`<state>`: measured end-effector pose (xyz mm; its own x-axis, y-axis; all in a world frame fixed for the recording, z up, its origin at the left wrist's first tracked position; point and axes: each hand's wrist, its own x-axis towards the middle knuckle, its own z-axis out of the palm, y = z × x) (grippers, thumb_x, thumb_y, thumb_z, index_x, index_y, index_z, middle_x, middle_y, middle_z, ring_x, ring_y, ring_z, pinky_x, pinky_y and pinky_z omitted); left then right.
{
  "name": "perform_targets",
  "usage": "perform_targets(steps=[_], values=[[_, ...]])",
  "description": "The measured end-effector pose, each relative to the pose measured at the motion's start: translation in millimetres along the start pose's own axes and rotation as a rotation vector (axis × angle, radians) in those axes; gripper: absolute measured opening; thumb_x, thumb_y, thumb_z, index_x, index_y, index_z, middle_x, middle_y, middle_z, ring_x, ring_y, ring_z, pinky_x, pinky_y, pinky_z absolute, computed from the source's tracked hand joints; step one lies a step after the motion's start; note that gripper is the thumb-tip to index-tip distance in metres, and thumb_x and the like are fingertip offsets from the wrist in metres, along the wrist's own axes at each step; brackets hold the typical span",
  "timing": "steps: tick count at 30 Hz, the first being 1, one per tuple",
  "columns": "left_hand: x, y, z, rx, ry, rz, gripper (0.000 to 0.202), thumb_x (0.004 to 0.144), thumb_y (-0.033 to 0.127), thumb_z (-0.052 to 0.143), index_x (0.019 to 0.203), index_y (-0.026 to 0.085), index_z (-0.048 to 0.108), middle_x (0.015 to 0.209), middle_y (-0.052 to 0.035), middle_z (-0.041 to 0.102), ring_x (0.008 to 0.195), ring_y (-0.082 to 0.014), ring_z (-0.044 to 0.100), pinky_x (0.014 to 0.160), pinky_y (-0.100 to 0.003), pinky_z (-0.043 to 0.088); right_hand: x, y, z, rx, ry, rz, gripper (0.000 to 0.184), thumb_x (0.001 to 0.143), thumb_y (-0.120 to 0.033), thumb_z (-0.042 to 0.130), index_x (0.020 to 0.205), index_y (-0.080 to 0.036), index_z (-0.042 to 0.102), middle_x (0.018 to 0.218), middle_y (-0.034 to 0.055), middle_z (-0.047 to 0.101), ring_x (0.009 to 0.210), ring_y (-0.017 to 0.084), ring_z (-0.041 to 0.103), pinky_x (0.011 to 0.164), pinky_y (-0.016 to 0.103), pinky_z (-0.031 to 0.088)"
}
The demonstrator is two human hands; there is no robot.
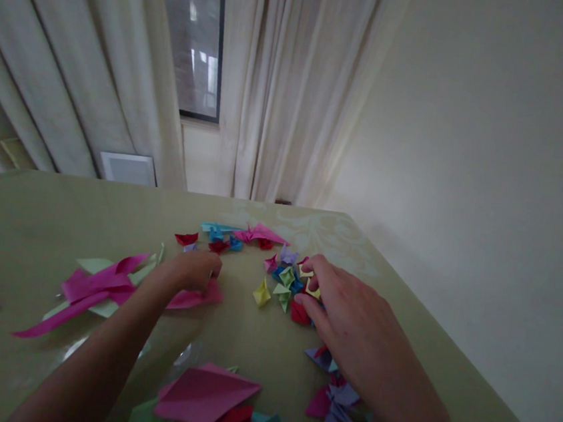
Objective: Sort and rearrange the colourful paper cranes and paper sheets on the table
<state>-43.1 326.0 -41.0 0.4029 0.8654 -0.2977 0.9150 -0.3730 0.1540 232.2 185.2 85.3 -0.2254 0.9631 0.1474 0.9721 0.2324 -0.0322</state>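
Curling my left hand (199,271) at pink paper (200,298), right hand (340,301) half-open by small papers (286,277), I can't tell what either grips.

- No words or numbers can be read on the folded papers (208,394).
- No letters or signs can be read on the table (247,342).
- No writing can be read on the white frame (129,169).

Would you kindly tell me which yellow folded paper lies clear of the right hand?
The pointed yellow piece, left of the light-green ones; other yellow paper shows partly behind the right hand.
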Motion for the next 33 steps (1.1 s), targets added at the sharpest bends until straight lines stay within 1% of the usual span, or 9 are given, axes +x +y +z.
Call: perform_targets(steps=[5,10,15,19,21,25,28,31,33], values=[[0,7,-10.1,-0.018,0.110,0.053,0.019,0.082,0.021,0.069,0.097,0.021,0.081,0.112,-0.0109,0.079,0.106,-0.0282,0.072,0.088,-0.034,0.052,0,0,-2,-0.006,-0.003,0.002,0.026,0.097,-0.021,0.070,0.122,-0.021,0.063,0.117,0.0117,0.077,0.105,0.030,0.074,0.081,0.036,0.053],[-9,12,-27.0,-0.083,0.161,0.111,0.019,0.091,0.023,0.062,0.092,0.022,0.081,0.100,-0.0066,0.080,0.095,-0.0234,0.073,0.078,-0.029,0.049,4,-10,3,0.004,-0.060,-0.044,0.023,0.096,-0.020,0.070,0.118,-0.020,0.064,0.108,0.0102,0.077,0.097,0.028,0.075,0.075,0.034,0.052],[-23,17,-36.8,-0.019,0.224,0.040,0.023,0.096,0.022,0.057,0.100,0.025,0.079,0.105,-0.0080,0.079,0.094,-0.0247,0.072,0.075,-0.031,0.046,8,-20,17,0.011,-0.068,-0.161,0.021,0.097,-0.020,0.067,0.118,-0.018,0.064,0.110,0.0116,0.076,0.100,0.029,0.074,0.077,0.036,0.054],[-31,18,-43.6,-0.056,0.290,-0.018,0.019,0.096,0.030,0.060,0.104,0.025,0.077,0.105,-0.0085,0.079,0.095,-0.0263,0.071,0.074,-0.031,0.046,9,-24,25,0.034,-0.060,-0.205,0.026,0.099,-0.021,0.065,0.124,-0.017,0.063,0.114,0.0137,0.075,0.101,0.031,0.074,0.082,0.041,0.057],[-37,23,-49.0,-0.163,0.278,0.070,0.019,0.096,0.036,0.061,0.098,0.024,0.077,0.096,-0.0056,0.078,0.088,-0.0233,0.070,0.073,-0.029,0.046,10,-28,26,0.056,-0.032,-0.224,0.028,0.100,-0.022,0.065,0.127,-0.016,0.062,0.117,0.0147,0.074,0.105,0.031,0.073,0.085,0.043,0.057],[-57,43,-61.6,-0.467,0.205,0.387,0.024,0.097,0.041,0.062,0.094,0.021,0.074,0.086,-0.0011,0.076,0.078,-0.0178,0.067,0.072,-0.026,0.048,18,-36,27,0.115,0.066,-0.263,0.028,0.102,-0.022,0.061,0.129,-0.017,0.061,0.127,0.0149,0.069,0.115,0.030,0.068,0.090,0.040,0.054],[-69,53,-67.4,-0.660,0.230,0.538,0.021,0.093,0.041,0.069,0.098,0.020,0.070,0.088,-0.0014,0.076,0.080,-0.0167,0.069,0.073,-0.026,0.051,21,-38,25,0.145,0.023,-0.281,0.020,0.102,-0.013,0.055,0.119,-0.017,0.065,0.116,0.0113,0.073,0.105,0.025,0.070,0.083,0.034,0.051],[-65,45,-65.6,-0.760,0.236,0.545,0.023,0.097,0.042,0.064,0.103,0.020,0.065,0.088,-0.0022,0.074,0.079,-0.0165,0.069,0.072,-0.027,0.052,19,-36,23,0.189,-0.070,-0.327,0.012,0.103,-0.016,0.056,0.103,-0.019,0.067,0.100,0.0062,0.075,0.090,0.021,0.070,0.075,0.030,0.046],[-51,30,-57.6,-0.669,0.232,0.443,0.027,0.101,0.043,0.056,0.108,0.020,0.065,0.090,-0.0031,0.074,0.081,-0.0180,0.070,0.074,-0.028,0.053,17,-34,25,0.192,-0.100,-0.357,0.012,0.104,-0.020,0.057,0.099,-0.020,0.067,0.095,0.0047,0.076,0.085,0.020,0.070,0.072,0.029,0.044]])
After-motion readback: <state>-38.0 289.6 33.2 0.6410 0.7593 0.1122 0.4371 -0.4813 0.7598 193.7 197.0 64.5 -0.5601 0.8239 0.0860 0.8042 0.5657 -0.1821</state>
